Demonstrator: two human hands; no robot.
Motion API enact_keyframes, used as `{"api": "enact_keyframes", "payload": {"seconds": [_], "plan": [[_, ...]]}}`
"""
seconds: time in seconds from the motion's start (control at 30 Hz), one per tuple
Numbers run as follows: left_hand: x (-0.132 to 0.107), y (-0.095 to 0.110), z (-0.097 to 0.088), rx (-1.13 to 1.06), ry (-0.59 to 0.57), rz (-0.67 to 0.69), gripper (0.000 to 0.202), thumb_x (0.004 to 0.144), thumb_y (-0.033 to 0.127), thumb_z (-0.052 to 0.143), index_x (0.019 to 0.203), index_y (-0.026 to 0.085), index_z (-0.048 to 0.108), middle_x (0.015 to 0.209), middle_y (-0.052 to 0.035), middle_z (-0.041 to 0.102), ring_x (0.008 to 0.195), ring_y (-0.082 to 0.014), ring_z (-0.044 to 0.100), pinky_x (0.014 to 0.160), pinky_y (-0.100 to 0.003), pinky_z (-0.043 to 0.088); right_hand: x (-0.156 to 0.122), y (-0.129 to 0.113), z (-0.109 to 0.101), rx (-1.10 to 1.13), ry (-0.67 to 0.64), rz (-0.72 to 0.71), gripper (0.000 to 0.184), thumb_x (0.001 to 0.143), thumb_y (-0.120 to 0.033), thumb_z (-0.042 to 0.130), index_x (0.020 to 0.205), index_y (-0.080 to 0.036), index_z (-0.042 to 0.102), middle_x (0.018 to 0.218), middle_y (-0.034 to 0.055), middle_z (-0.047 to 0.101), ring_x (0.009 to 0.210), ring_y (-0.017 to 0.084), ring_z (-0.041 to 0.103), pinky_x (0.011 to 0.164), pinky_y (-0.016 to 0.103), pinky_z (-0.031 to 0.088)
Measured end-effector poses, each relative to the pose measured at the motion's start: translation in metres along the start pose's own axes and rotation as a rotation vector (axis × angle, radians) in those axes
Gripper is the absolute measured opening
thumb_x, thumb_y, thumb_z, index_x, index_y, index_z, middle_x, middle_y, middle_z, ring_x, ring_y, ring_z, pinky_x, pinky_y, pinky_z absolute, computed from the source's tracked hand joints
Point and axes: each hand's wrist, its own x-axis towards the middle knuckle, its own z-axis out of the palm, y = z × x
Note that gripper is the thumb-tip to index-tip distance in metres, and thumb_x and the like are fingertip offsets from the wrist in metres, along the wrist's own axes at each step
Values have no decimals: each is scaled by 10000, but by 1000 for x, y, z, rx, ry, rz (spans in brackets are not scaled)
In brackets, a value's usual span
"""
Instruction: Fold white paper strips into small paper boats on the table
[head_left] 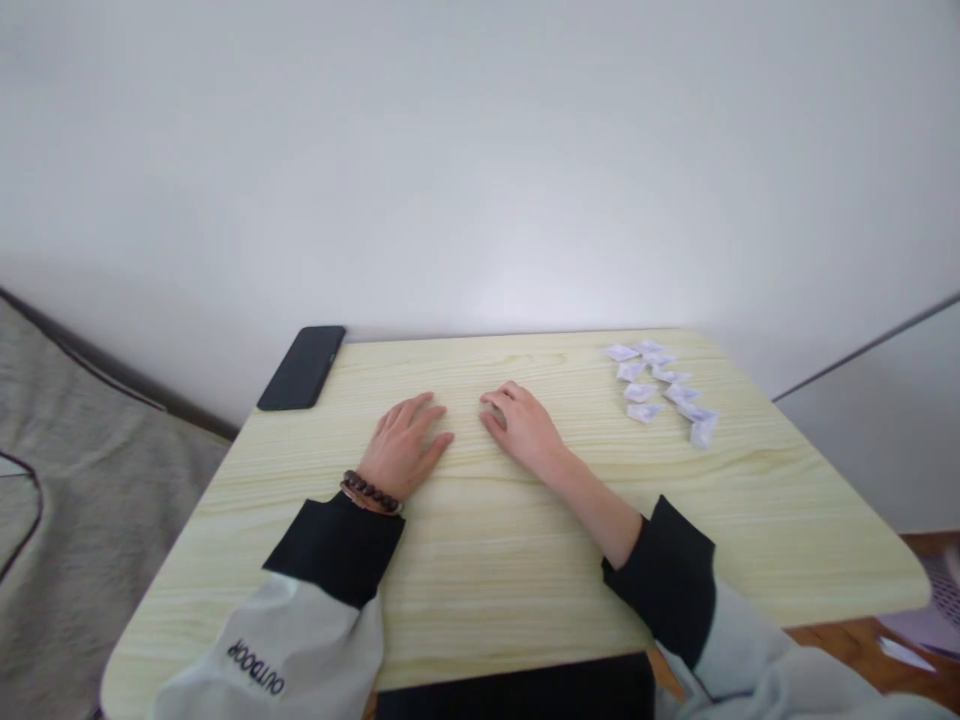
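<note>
My left hand [405,440] rests palm down on the pale wooden table [510,570], its fingers apart and nothing in it. A dark beaded bracelet [369,490] circles that wrist. Across a small gap, my right hand [519,424] lies on the tabletop with fingers loosely bent and parted, also holding nothing. To the right of it, apart from the hand, sits a group of several small folded white paper boats [642,391]. One folded paper piece [703,430] at the near end of the group stands tilted.
A black smartphone [302,368] lies at the table's back left corner. Behind the table rises a white wall [480,170]. Grey fabric [97,490] covers something at the left. On the floor at the lower right are a white paper piece [906,654] and a pale purple basket [943,600].
</note>
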Motion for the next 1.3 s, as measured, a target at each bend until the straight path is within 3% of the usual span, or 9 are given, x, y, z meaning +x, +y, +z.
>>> {"api": "enact_keyframes", "payload": {"seconds": [0.17,0.27,0.37,0.47,0.57,0.63,0.93,1.07,1.3], "plan": [[-3,-37,-11,-77,9,-131,414,849,395,479,1183,156,536,1285,-151,502,1204,-269,461,1031,-433,362,17,-23,22,19,20,-41,255,893,-260,479,1077,-161,627,1022,98,572,963,211,544,895,337,428],[5,-51,-23,97,161,-310,417,834,413,499,1195,205,532,1383,-137,392,1282,-310,355,1078,-510,233,18,-23,23,46,11,-22,265,898,-268,462,1070,-157,629,1012,98,564,935,208,553,869,329,439],[16,-73,-41,233,295,-542,607,822,482,506,1312,134,417,1470,-182,212,1351,-380,182,1092,-565,92,19,-20,23,57,18,-12,258,894,-256,460,1057,-159,636,1003,95,562,929,206,553,866,328,440],[24,-102,-55,242,192,-713,850,815,573,462,1404,21,195,1491,-260,93,1358,-453,66,1067,-603,71,19,-20,24,60,29,-19,250,888,-241,463,1053,-171,638,989,91,561,934,207,545,869,334,435],[29,-124,-59,211,53,-851,901,818,633,393,1388,-29,172,1449,-299,212,1322,-478,175,1021,-602,186,19,-21,25,63,38,-17,249,886,-240,464,1053,-180,638,988,87,563,932,202,544,870,329,436],[31,-128,-55,201,20,-835,822,833,610,382,1332,-37,284,1370,-306,356,1253,-458,325,976,-584,270,19,-21,26,62,40,-14,251,888,-246,459,1049,-183,641,985,86,565,931,200,546,870,326,437],[27,-76,-37,246,20,-729,732,791,534,474,1351,78,351,1282,-262,448,1209,-425,403,959,-529,345,18,-21,24,192,72,14,275,873,-219,467,1089,-153,623,1038,111,607,969,207,567,898,345,444],[31,-46,-42,75,-90,-671,1036,585,519,699,1411,104,232,1250,-250,439,1092,-413,532,882,-501,433,9,-26,20,531,87,137,313,895,-287,450,1136,-155,599,1035,101,660,761,155,626,778,310,495],[25,6,-15,-439,45,-551,995,563,576,724,1353,104,344,1221,-204,505,1140,-340,525,935,-450,440,1,-30,27,1330,70,473,652,876,-626,293,1255,-149,527,1183,140,602,834,180,646,643,294,521]]}}
